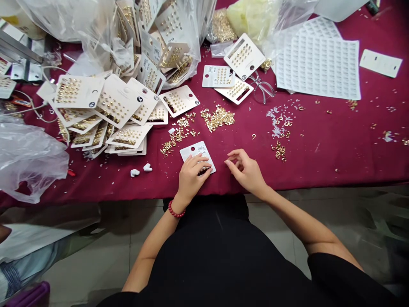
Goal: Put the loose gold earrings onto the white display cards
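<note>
My left hand (191, 179), with a red bead bracelet (176, 209) on its wrist, rests on a white earring card (197, 153) and grips it against the maroon tablecloth (306, 157). Something gold shows on the card beneath my fingers. My right hand (246, 171) sits just right of the card, fingers loosely curled above the cloth, with nothing visible in them. Loose gold earring pieces (217, 118) lie in a heap ahead of my hands.
Many filled earring cards (118, 106) are piled at the left, beside plastic bags (28, 157). Wire-framed glasses (263, 89) and white sticker sheets (319, 64) lie at the far side. Gold pieces are scattered over the cloth. A seated person's leg (19, 273) shows at the lower left.
</note>
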Demonstrator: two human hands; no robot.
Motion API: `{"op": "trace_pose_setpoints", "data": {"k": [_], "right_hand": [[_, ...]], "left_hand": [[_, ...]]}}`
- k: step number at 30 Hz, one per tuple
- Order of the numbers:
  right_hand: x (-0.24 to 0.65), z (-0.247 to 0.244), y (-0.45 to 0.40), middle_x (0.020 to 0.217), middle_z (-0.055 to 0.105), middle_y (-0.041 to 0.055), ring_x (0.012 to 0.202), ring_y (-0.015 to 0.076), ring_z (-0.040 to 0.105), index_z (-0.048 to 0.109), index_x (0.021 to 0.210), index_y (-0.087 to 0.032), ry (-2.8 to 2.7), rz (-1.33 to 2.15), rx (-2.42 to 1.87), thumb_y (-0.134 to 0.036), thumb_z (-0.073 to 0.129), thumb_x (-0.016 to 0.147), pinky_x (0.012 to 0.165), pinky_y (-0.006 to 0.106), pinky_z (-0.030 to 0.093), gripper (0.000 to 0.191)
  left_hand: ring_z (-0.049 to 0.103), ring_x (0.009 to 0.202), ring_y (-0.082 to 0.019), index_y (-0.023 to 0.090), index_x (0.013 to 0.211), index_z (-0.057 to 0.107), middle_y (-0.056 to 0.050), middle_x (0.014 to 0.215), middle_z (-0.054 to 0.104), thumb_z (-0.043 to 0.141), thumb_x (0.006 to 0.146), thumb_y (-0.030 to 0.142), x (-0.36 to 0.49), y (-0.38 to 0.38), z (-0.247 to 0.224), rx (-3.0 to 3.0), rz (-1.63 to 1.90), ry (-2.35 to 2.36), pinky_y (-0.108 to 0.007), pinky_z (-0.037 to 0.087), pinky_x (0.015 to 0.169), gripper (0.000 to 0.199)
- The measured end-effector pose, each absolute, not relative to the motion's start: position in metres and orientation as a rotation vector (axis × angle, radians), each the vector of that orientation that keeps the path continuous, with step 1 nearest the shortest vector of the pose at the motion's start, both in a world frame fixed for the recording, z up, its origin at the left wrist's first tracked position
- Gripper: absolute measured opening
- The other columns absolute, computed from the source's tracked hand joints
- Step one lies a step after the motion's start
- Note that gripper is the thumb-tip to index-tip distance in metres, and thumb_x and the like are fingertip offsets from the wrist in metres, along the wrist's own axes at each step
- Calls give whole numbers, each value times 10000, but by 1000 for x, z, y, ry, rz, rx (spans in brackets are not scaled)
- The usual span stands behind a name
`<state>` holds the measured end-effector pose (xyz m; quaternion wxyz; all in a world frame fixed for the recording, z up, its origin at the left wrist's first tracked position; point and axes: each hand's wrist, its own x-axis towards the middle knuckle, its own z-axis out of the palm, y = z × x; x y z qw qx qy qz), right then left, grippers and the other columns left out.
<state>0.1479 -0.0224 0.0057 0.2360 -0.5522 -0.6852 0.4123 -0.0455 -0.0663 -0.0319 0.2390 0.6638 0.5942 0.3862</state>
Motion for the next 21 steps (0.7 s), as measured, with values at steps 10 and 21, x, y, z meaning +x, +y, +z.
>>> {"op": "trace_pose_setpoints", "data": {"k": [10, 21], "right_hand": [[84, 1, 69, 1032, 686, 70, 903, 187, 623, 669, 1021, -180, -2502, 566, -1162, -250, 436, 977, 688, 287, 420, 247], [58, -15, 82, 1011, 660, 87, 951, 203, 559, 704, 911, -172, -2666, 438, -1118, -258, 463, 968, 667, 305, 387, 262]], "left_hand": [[646, 1063, -214, 195, 932, 700, -96, 1168, 610, 694, 836, 285, -47, -66, -40, 1794, 1164, 1627, -396, 543, 971, 132], [526, 1285, -323, 201, 1024, 632, -129, 1273, 621, 733, 792, 288, -46, -65, -35, 1886, 1045, 1780, -538, 385, 1102, 268]]}}
